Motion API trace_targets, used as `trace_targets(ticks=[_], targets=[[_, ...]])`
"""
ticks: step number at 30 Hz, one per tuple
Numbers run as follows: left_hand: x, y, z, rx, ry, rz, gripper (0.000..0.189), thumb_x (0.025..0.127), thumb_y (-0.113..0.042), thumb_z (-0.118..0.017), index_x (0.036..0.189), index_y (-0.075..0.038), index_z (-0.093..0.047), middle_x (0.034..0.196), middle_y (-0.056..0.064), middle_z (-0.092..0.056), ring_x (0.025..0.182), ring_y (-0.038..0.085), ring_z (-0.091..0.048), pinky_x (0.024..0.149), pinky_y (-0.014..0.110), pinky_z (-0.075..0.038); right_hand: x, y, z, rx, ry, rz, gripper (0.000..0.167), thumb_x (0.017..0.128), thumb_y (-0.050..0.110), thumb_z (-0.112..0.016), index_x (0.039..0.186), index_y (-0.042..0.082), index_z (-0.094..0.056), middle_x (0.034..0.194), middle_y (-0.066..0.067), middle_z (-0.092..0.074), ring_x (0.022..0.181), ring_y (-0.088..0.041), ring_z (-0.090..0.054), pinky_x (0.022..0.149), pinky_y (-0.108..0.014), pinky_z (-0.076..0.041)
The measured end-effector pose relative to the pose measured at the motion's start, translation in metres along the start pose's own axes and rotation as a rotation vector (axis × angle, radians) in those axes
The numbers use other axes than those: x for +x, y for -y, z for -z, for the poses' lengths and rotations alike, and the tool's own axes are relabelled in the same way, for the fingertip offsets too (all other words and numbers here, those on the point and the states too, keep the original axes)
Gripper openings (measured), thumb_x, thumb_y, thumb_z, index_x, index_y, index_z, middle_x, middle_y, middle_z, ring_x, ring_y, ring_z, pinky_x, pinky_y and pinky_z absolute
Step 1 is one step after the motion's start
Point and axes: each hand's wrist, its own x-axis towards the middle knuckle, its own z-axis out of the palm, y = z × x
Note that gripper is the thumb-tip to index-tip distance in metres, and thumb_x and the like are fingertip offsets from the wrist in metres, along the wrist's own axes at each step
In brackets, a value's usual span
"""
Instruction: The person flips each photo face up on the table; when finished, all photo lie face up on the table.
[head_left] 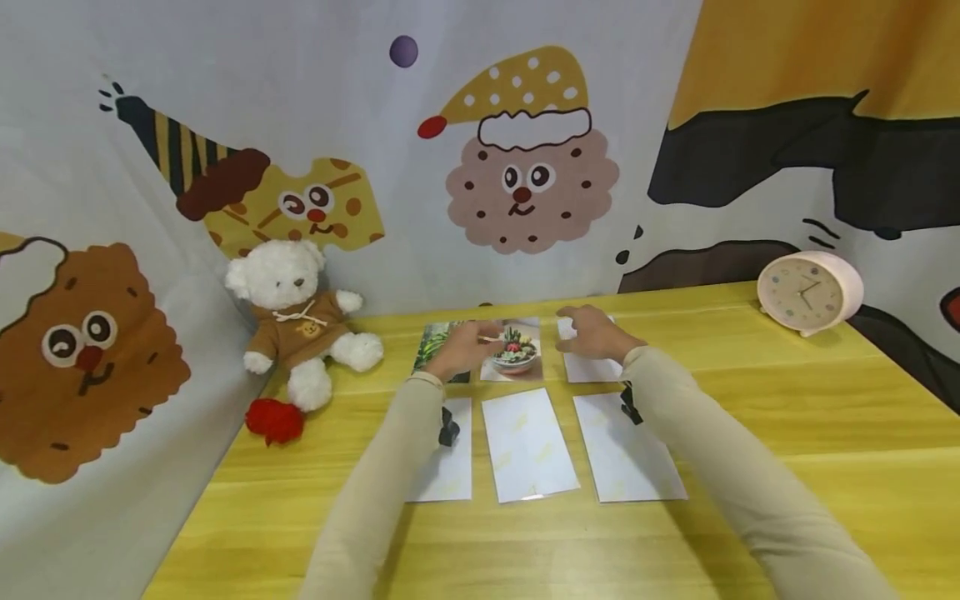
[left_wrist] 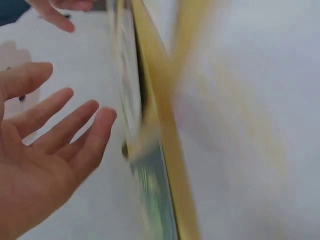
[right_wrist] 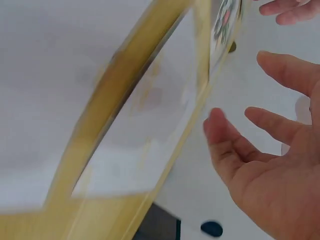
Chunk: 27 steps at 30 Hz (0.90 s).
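Note:
Two rows of cards lie on the wooden table (head_left: 540, 550). My left hand (head_left: 461, 352) hovers over the back row, partly covering a photo of green plants (head_left: 433, 340) and reaching to the edge of a photo of a succulent bowl (head_left: 517, 360). Loosely spread fingers with nothing between them show in the left wrist view. Above the back right white card (head_left: 587, 370) is my right hand (head_left: 598, 335), its fingers relaxed and holding nothing. Nearer me lie a left white card (head_left: 453, 471), partly under my sleeve, a middle white card (head_left: 529, 446) and a right white card (head_left: 633, 458).
At the back left sits a white teddy bear (head_left: 303, 329) in a brown hoodie, with a red fuzzy object (head_left: 274, 421) by its foot. A pink alarm clock (head_left: 810, 292) stands at the back right. Behind the table hangs a cartoon-printed curtain (head_left: 420, 225).

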Motion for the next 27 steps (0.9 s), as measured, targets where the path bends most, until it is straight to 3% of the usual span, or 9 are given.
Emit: trace_targets(ticks=[5, 9, 12, 17, 23, 27], targets=[[0.011, -0.019, -0.025, -0.371, 0.125, 0.006, 0.048, 0.104, -0.018, -0.054, 0.149, -0.005, -0.046, 0.15, 0.02, -0.049, 0.134, 0.038, -0.054, 0.111, 0.048, -0.049, -0.02, -0.019, 0.011, -0.022, -0.007, 0.002, 0.071, 0.093, 0.02, -0.067, 0.15, -0.009, -0.036, 0.148, -0.034, -0.045, 0.135, -0.051, -0.045, 0.114, -0.061, -0.039], [0.019, -0.033, -0.046, -0.566, 0.209, 0.023, 0.052, 0.105, -0.015, -0.05, 0.153, 0.001, -0.037, 0.155, 0.025, -0.042, 0.141, 0.04, -0.047, 0.117, 0.047, -0.043, -0.036, -0.03, 0.015, -0.023, -0.01, -0.022, 0.072, 0.093, 0.021, -0.069, 0.15, -0.009, -0.036, 0.15, -0.036, -0.042, 0.139, -0.054, -0.037, 0.117, -0.065, -0.032], [0.021, -0.043, -0.057, -0.61, 0.241, 0.06, 0.056, 0.106, -0.021, -0.049, 0.155, 0.0, -0.032, 0.159, 0.021, -0.039, 0.144, 0.038, -0.045, 0.12, 0.047, -0.039, -0.044, -0.035, 0.015, -0.025, -0.015, -0.028, 0.073, 0.092, 0.021, -0.071, 0.149, -0.009, -0.038, 0.147, -0.036, -0.045, 0.137, -0.052, -0.042, 0.116, -0.064, -0.035], [0.022, -0.053, -0.066, -0.595, 0.253, 0.119, 0.057, 0.107, -0.025, -0.046, 0.157, -0.004, -0.031, 0.163, 0.012, -0.035, 0.146, 0.033, -0.043, 0.123, 0.044, -0.035, -0.05, -0.037, 0.011, -0.025, 0.0, -0.027, 0.073, 0.092, 0.023, -0.071, 0.15, -0.008, -0.038, 0.146, -0.035, -0.047, 0.133, -0.051, -0.048, 0.113, -0.063, -0.04], [0.027, -0.058, -0.07, -0.699, 0.181, 0.154, 0.052, 0.106, -0.019, -0.044, 0.154, 0.0, -0.036, 0.163, 0.019, -0.032, 0.147, 0.037, -0.04, 0.122, 0.045, -0.036, -0.05, -0.038, 0.004, 0.047, 0.018, -0.083, 0.076, 0.095, 0.025, -0.068, 0.154, -0.005, -0.031, 0.146, -0.036, -0.046, 0.132, -0.051, -0.049, 0.111, -0.062, -0.042], [0.033, -0.058, -0.072, -0.796, 0.125, 0.172, 0.052, 0.106, -0.017, -0.046, 0.152, 0.005, -0.035, 0.156, 0.026, -0.039, 0.142, 0.041, -0.044, 0.119, 0.045, -0.041, -0.047, -0.037, -0.001, 0.044, 0.031, -0.098, 0.078, 0.098, 0.029, -0.064, 0.157, -0.002, -0.024, 0.149, -0.035, -0.044, 0.136, -0.05, -0.047, 0.115, -0.061, -0.038]])
